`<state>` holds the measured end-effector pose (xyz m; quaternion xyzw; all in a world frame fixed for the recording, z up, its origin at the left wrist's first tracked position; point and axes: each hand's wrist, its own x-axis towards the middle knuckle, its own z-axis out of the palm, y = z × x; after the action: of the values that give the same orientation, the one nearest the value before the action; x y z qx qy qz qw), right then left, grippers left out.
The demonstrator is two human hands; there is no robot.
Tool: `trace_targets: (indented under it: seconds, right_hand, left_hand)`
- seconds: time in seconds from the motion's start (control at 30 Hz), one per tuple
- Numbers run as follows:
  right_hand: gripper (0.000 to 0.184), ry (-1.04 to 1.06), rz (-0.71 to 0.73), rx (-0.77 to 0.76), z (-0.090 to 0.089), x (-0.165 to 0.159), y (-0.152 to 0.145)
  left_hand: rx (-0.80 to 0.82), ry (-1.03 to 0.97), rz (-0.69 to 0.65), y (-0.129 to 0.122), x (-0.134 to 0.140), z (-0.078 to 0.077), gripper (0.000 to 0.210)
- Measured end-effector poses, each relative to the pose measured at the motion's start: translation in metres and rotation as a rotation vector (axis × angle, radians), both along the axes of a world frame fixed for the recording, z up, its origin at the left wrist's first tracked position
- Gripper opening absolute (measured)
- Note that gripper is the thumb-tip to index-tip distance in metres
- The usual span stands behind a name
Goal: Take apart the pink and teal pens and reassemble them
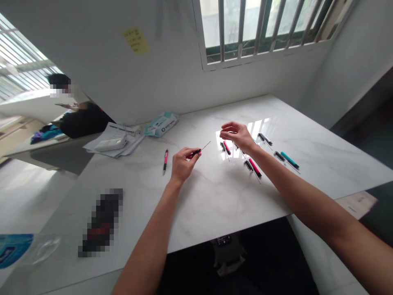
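Note:
Pinched in my left hand [183, 164] is a pen part [195, 153], black with a bit of red, and a thin refill [205, 146] sticks out of it up to the right. My fingers hide the rest. My right hand [238, 135] hovers over the table with its fingers loosely bent and apart; I see nothing held in it. Just below it lie a short red barrel [226, 147] and a black piece [222, 146]. By my right forearm there is another red barrel [254, 167] beside a black piece [248, 166] and a thin refill.
A whole red-and-black pen [166, 161] lies left of my left hand. Teal barrel [290, 159] and black parts [265, 139] are at the right. Behind are a wipes pack [161, 124] and papers [115, 135]. A blurred dark item [101, 223] sits front left. Another person [80, 116] is far left.

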<state>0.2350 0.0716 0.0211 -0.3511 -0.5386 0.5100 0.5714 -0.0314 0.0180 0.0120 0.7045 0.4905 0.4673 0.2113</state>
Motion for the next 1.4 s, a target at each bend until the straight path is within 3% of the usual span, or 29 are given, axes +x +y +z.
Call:
trace_targets:
  seconds: [0.3,0.93,1.23,1.4]
  right_hand:
    - [0.039,-0.111,0.051,0.089,0.001,-0.005,-0.004]
    - [0.040,-0.177,0.123,0.085,-0.007,-0.010,-0.004]
    - [0.050,-0.256,0.215,0.151,-0.006,-0.019,-0.012]
    - [0.034,-0.432,0.225,0.270,-0.004,-0.022,-0.020]
  left_hand:
    - [-0.026,0.070,0.001,-0.002,0.002,0.000,0.025]
    - [-0.042,0.093,-0.019,-0.003,0.003,-0.001,0.021]
    - [-0.105,-0.046,-0.090,-0.004,0.008,-0.004,0.032]
    - [-0.142,-0.081,-0.155,-0.009,0.015,-0.004,0.035]
